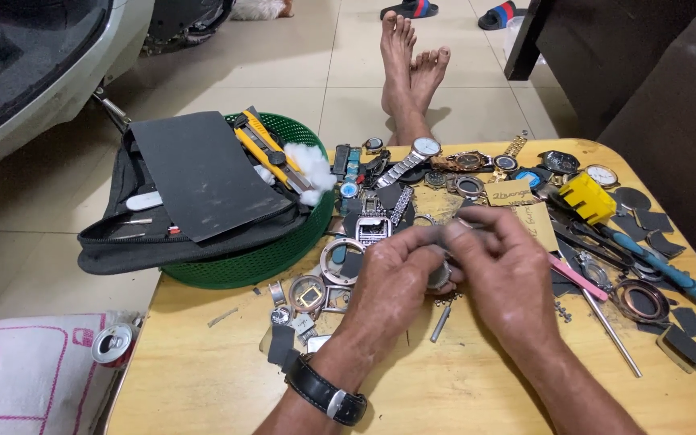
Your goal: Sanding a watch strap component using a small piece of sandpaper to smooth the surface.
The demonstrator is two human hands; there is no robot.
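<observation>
While both hands, left hand [392, 278] and right hand [505, 270], pinch a small round watch case [440, 276] above the cluttered wooden table [203, 379], a slip could drop it among loose parts.

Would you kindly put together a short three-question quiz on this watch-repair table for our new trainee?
1. True or false: both hands are closed on one small round metal watch part.
2. Which wrist wears a black-strapped watch: A) left, B) right, C) neither?
3. What colour is the basket beside the table?

Key
1. True: the left hand and right hand meet with their fingers pinched on the small round metal watch part above the wooden table.
2. A: the black-strapped watch sits on the left wrist.
3. Green: the green basket holds a black tool pouch, a yellow utility knife and cotton wool.
</observation>
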